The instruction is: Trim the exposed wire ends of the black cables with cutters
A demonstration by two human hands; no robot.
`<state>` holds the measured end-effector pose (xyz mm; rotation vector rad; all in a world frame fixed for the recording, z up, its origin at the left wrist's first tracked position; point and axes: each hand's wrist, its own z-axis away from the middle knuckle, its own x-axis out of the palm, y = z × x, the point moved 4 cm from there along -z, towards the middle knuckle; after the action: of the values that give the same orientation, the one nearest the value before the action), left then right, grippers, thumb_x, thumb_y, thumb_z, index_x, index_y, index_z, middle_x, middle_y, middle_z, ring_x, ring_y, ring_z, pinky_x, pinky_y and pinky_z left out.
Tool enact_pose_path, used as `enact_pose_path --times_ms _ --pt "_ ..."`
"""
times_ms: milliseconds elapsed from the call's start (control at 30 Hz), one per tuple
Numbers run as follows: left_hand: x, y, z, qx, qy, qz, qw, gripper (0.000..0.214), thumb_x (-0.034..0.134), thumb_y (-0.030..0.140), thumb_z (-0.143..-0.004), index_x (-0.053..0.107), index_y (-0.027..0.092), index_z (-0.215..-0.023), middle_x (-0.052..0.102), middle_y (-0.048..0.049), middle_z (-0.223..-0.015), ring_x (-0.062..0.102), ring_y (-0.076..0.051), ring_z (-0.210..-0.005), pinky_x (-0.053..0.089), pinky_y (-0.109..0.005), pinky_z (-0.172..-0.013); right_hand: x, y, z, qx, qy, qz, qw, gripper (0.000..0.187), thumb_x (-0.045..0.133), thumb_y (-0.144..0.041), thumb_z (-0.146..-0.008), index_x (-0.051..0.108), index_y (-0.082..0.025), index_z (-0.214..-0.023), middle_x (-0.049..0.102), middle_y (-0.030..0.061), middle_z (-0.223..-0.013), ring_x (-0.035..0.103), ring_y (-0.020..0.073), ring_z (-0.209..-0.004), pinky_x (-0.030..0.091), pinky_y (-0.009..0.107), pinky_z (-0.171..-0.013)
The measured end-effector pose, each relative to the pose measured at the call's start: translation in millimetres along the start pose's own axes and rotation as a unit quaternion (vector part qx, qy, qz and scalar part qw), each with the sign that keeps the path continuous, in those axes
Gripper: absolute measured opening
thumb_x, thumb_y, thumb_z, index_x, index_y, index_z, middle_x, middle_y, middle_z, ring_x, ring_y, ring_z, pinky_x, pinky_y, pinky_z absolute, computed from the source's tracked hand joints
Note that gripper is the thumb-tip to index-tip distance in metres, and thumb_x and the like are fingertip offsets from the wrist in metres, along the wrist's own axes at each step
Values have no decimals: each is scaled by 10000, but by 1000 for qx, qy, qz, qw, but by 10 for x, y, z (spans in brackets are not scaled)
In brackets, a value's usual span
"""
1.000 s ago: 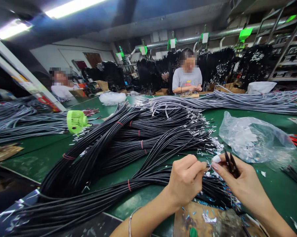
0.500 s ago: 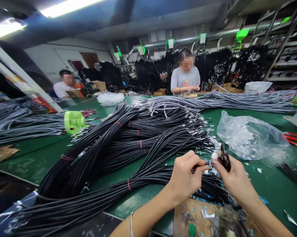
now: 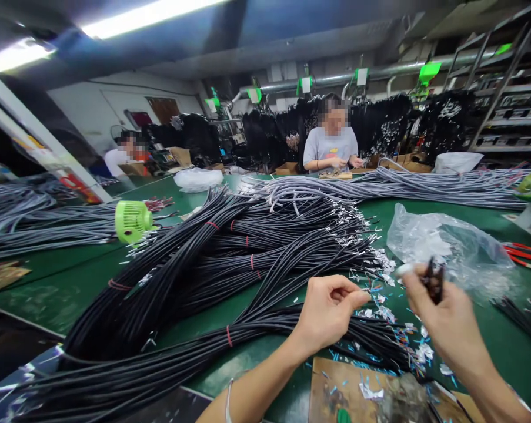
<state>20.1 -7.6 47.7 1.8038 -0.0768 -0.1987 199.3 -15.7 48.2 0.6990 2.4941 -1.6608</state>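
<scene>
My left hand [image 3: 330, 308] is closed, its thumb and forefinger pinching a black cable whose thin wire ends [image 3: 366, 289] stick out to the right. A little to the right, my right hand [image 3: 446, 314] is wrapped round dark-handled cutters [image 3: 433, 281], blurred by motion; their jaws cannot be made out. A white covering [image 3: 405, 269] shows at a fingertip of that hand. Below both hands lie the stripped ends of a black cable bundle [image 3: 265, 320], tied with a red band [image 3: 229, 336]. White and blue scraps [image 3: 382, 314] are scattered around these ends.
More black cable bundles [image 3: 194, 258] are piled to the left. A clear plastic bag [image 3: 450, 235] with white scraps lies beyond my right hand. Grey cables [image 3: 380, 187] stretch across the back. A green fan [image 3: 133, 221] stands left; a board [image 3: 336, 388] lies in front. A co-worker [image 3: 331, 141] sits opposite.
My right hand with the cutters has moved right, away from my left hand. The wire ends now show bare at my left fingertips, which have stayed nearly in place.
</scene>
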Motion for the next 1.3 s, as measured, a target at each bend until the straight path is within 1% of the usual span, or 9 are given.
enact_pose_path --times_ms 133,267,433,500,667,733,1000,1167,1300 --pt "2 -7 15 19 8 -21 1000 190 660 253 -725 615 124 -593 482 28 -475 376 -66 -427 277 -192 -401 172 -166 82 -31 -89 4 996 191 633 -391 -777 616 -202 -761 573 3 -639 509 139 -540 382 248 -454" --pt "12 -34 34 27 25 -23 999 204 649 275 -755 601 126 -625 492 31 -489 406 -70 -435 302 -192 -418 220 -216 160 -75 -28 3 997 129 645 -287 -786 604 -202 -698 547 -11 -617 490 121 -529 396 242 -473" --pt "6 -21 31 21 22 -55 998 235 611 265 -801 594 119 -616 493 30 -505 394 -65 -453 304 -191 -442 203 -264 234 -244 11 60 968 121 657 -123 -762 621 -204 -843 609 14 -799 522 113 -617 422 241 -556" --pt "1 19 36 44 10 -92 995 206 623 229 -795 605 117 -623 527 18 -543 423 -70 -487 317 -192 -466 210 -234 200 -227 -27 61 972 84 640 -145 -784 601 -203 -830 590 11 -788 506 110 -610 411 238 -546" --pt "-10 134 65 148 -6 -209 967 130 651 134 -775 640 120 -646 568 -2 -613 469 -87 -555 335 -209 -532 247 -41 83 -22 -127 -14 992 129 609 -317 -809 569 -195 -795 535 -19 -627 474 114 -525 412 234 -485" --pt "-30 155 59 163 -1 -222 961 110 656 120 -771 653 119 -660 577 -8 -624 484 -90 -563 342 -207 -537 252 -15 74 8 -147 -34 989 155 609 -340 -796 575 -189 -795 560 -9 -640 513 131 -564 440 244 -525" --pt "-43 121 23 132 -7 -215 968 122 674 141 -757 648 121 -640 597 -7 -598 499 -93 -542 349 -202 -519 278 -113 99 -92 -159 42 982 103 534 -178 -807 513 -202 -709 505 -10 -675 471 134 -619 382 245 -562" --pt "-15 72 30 129 19 -181 975 120 685 143 -734 633 119 -629 566 0 -605 488 -93 -549 347 -200 -507 307 -48 123 -20 -127 -19 992 93 525 -285 -838 515 -192 -835 462 -32 -607 398 111 -488 328 235 -440" --pt "6 19 5 51 -19 -140 989 128 652 173 -762 673 115 -650 586 -1 -567 467 -87 -510 338 -202 -482 255 -169 132 -153 -148 77 974 70 481 -166 -851 506 -199 -794 512 10 -742 489 136 -642 395 249 -569"
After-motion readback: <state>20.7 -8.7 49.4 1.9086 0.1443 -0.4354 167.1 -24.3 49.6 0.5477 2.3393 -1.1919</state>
